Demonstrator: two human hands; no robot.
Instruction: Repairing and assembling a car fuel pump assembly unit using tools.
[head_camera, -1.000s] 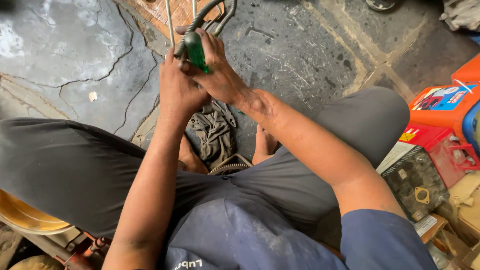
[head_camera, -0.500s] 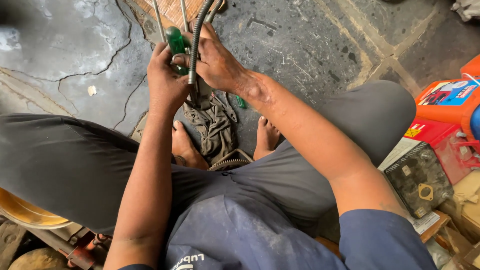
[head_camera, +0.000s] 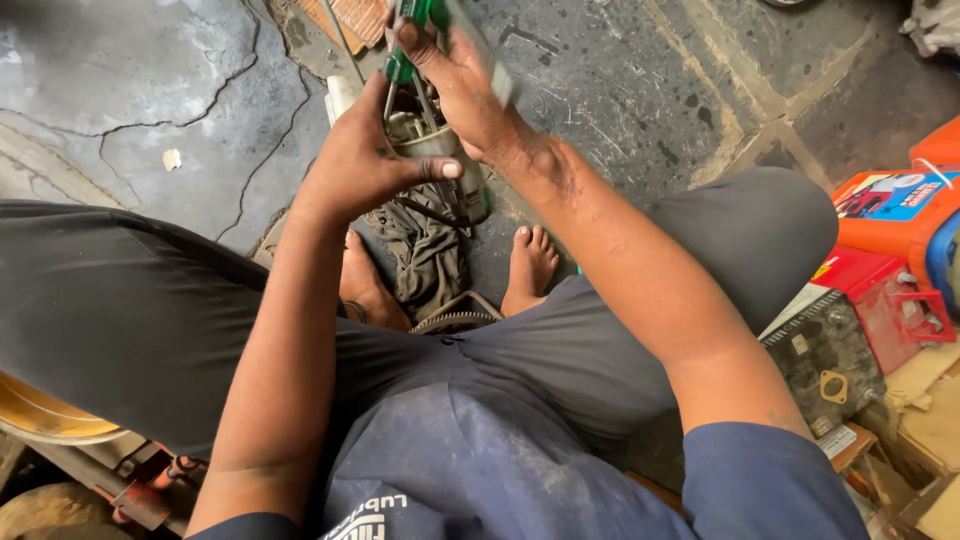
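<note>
I sit with my knees apart over a cracked grey floor. My left hand (head_camera: 365, 160) grips a pale metal and plastic assembly (head_camera: 425, 135) with thin rods and wires, thumb pressed across its side. My right hand (head_camera: 465, 85) is above it, closed around a green-handled tool (head_camera: 418, 25) that points down into the assembly. Much of the assembly is hidden behind my fingers. A crumpled grey rag (head_camera: 425, 250) lies on the floor between my bare feet (head_camera: 528, 262).
An orange plastic container (head_camera: 905, 205) and a red box (head_camera: 880, 300) stand at the right, with a dark metal block (head_camera: 825, 365) and cardboard beside them. A yellow curved rim (head_camera: 40, 420) and rusty metal parts (head_camera: 150, 485) sit at lower left.
Both hands have stayed on the assembly and the green tool; they have shifted slightly right and nearer the view. My left thumb now lies across the assembly's side.
</note>
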